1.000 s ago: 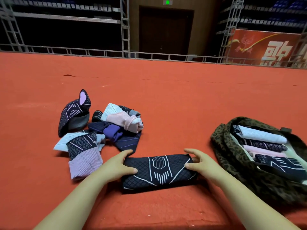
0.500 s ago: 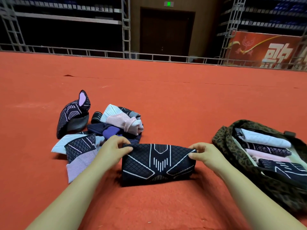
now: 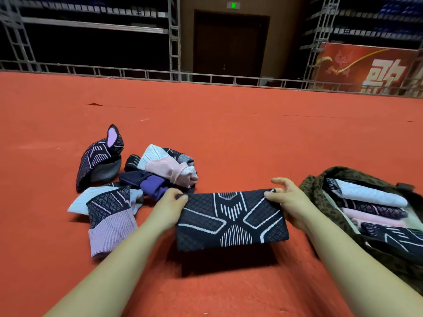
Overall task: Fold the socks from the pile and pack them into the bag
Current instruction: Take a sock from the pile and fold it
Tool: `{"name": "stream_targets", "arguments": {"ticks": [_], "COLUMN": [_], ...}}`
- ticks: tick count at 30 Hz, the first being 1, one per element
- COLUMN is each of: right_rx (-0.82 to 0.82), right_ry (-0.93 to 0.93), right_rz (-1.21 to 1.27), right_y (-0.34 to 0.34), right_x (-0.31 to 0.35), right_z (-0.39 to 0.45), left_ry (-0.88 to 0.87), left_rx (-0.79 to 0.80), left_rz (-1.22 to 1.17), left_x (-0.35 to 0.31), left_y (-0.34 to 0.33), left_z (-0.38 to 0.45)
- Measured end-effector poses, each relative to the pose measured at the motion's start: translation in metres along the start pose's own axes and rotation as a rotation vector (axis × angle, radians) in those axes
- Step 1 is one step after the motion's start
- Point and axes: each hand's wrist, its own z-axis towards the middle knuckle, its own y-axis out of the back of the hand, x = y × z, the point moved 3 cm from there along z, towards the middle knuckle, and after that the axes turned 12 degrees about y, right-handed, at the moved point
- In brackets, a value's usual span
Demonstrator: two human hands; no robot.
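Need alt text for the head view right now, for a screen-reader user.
Both hands, left hand and right hand, pinch the top corners of a folded black patterned sock above red carpet. Unfolded sock pile left; open leopard-print bag holding folded socks right.

Setting: indoor sports arena or event hall. Wide orange-red carpet covers floor, runs far back to low metal railing. Behind railing, metal truss scaffolding supports tiered stands; rows of blue seats visible far right and far left. Dark double door at far centre, green exit sign above. Red banner with large white characters at far right.
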Motion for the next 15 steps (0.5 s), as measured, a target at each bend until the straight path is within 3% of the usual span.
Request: {"name": "stream_targets", "arguments": {"ticks": [3,7,10,13,15], "right_rx": [-0.017,0.027,0.062,0.057,0.061], "right_ry": [-0.075,-0.069,0.01,0.078,0.084], "right_rz": [-0.302,-0.497,-0.634,-0.79,-0.694], "right_y": [0.006,0.007,-0.002,-0.009,-0.007], "right_x": [-0.039,-0.071,-0.081,-0.084,-0.083], "right_z": [0.003,-0.004,-0.011,-0.014,-0.012], "left_ry": [0.106,-0.016,-0.096,-0.13,-0.117], "left_rx": [0.129,0.146,0.274,0.43,0.56], "left_rz": [0.202,0.552,0.813,0.908,0.849], "left_x": [0.031,0.018,-0.008,-0.027,-0.036], "left_y": [-0.021,-0.039,-0.069,-0.098,-0.105], "left_z": [0.006,0.015,0.021,0.026,0.026]}}
